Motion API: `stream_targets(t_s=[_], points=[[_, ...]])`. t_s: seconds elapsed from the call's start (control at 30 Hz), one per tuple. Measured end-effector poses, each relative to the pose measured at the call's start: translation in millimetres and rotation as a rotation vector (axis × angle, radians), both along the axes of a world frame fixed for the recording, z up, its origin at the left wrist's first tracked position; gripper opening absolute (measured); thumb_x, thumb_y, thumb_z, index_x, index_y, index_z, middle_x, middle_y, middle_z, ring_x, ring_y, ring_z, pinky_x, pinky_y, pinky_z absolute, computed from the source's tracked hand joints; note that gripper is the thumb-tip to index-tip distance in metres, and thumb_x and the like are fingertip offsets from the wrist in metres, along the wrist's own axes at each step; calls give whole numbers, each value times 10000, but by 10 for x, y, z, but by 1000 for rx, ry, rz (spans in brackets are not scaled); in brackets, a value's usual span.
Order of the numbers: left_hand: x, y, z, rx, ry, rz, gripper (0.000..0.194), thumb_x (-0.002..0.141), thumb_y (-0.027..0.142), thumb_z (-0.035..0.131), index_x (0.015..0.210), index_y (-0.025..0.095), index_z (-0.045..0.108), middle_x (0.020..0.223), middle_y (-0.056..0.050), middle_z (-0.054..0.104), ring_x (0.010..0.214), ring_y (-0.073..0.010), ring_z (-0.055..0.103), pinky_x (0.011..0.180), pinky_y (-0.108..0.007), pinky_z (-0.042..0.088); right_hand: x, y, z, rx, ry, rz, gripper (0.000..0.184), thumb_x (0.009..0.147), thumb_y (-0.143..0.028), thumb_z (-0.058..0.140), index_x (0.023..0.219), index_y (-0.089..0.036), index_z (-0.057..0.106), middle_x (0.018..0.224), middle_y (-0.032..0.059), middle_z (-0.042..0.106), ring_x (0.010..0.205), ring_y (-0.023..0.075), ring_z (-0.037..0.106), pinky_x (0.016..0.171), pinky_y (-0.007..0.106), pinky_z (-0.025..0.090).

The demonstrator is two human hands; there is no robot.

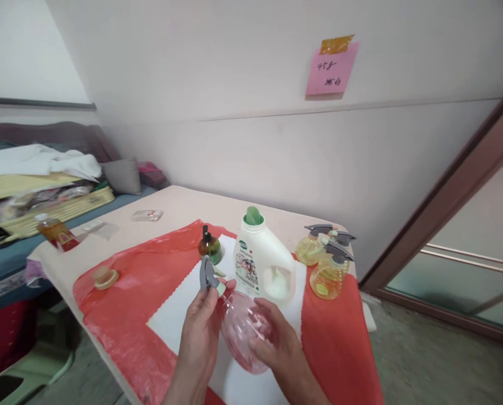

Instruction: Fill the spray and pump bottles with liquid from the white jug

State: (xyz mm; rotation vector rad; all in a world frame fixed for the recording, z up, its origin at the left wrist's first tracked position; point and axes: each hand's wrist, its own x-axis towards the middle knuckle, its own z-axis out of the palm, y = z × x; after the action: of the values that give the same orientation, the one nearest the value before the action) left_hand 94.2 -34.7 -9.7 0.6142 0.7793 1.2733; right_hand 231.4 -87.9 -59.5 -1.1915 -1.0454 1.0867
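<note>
A clear pink spray bottle is tilted between my two hands, its grey trigger head pointing up and left. Fingers of my left hand close around the neck and the base of the trigger head. My right hand wraps around the bottle's round body. Just behind stands a large white detergent jug with a handle, and something green sits in its mouth. To its left is a small brown pump bottle with a green label.
Several yellow spray bottles with grey trigger heads cluster at the right. White paper lies over red plastic sheeting. A beige lid-like object and an amber bottle are at the left. A wall backs the table.
</note>
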Motion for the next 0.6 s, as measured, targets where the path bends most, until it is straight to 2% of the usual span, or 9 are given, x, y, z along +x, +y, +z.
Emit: stream_targets(t_s=[0.1, 0.17, 0.23, 0.27, 0.33, 0.43, 0.5, 0.57, 0.6], points=[[-2, -21, 32, -4, -11, -7, 315, 773, 400, 714, 985, 169, 684, 970, -100, 697, 941, -249, 646, 791, -353, 488, -38, -22, 81, -169, 378, 139, 492, 779, -570, 610, 1112, -211, 556, 1014, 68, 664, 887, 228, 642, 710, 330, 485], [7, -19, 23, 14, -28, 23, 300, 760, 391, 728, 954, 166, 688, 922, -89, 696, 926, -241, 652, 793, -347, 496, -76, -8, 69, -244, 542, 164, 515, 826, -653, 503, 1049, -195, 576, 1032, 94, 661, 832, 221, 650, 624, 301, 458], [6, 1, -6, 20, -47, 68, 306, 747, 384, 744, 960, 172, 689, 906, -75, 697, 913, -228, 659, 808, -339, 500, -115, 27, -1, -282, 634, 146, 586, 808, -726, 458, 1072, -213, 558, 1141, 120, 634, 875, 237, 659, 633, 316, 469], [-2, 17, -23, 20, -54, 91, 306, 747, 384, 745, 966, 177, 688, 912, -70, 700, 903, -217, 662, 813, -331, 500, -133, 47, -49, -288, 652, 131, 624, 761, -758, 494, 1099, -235, 535, 1192, 124, 612, 906, 251, 659, 654, 337, 483], [-32, 53, -49, 17, -63, 132, 280, 768, 381, 729, 964, 187, 681, 929, -62, 705, 891, -190, 664, 830, -309, 495, -168, 80, -146, -239, 645, 107, 773, 580, -754, 683, 1161, -290, 474, 1246, 114, 579, 961, 280, 649, 713, 396, 504], [-85, 89, -55, 20, -63, 174, 238, 806, 379, 693, 953, 193, 670, 949, -57, 709, 894, -167, 662, 841, -287, 485, -207, 81, -234, -83, 626, 87, 1008, 327, -519, 901, 1197, -341, 425, 1255, 76, 569, 1060, 306, 613, 815, 448, 504], [-104, 91, -45, 13, -59, 173, 252, 815, 390, 681, 973, 194, 665, 972, -65, 710, 917, -176, 660, 833, -290, 486, -219, 59, -242, -98, 680, 108, 908, 403, -491, 891, 1175, -341, 437, 1186, 44, 596, 1046, 289, 630, 800, 423, 520], [-104, 79, -37, -3, -53, 156, 286, 806, 403, 687, 996, 190, 662, 994, -81, 709, 946, -200, 658, 822, -308, 491, -219, 40, -225, -266, 763, 181, 750, 587, -676, 735, 1164, -295, 446, 1002, 40, 644, 843, 259, 694, 645, 357, 538], [-100, 72, -35, -12, -50, 147, 303, 796, 408, 695, 1002, 188, 661, 996, -86, 708, 952, -215, 658, 819, -324, 495, -217, 36, -212, -357, 794, 227, 747, 659, -780, 591, 1180, -267, 438, 907, 44, 654, 714, 243, 699, 553, 322, 520]])
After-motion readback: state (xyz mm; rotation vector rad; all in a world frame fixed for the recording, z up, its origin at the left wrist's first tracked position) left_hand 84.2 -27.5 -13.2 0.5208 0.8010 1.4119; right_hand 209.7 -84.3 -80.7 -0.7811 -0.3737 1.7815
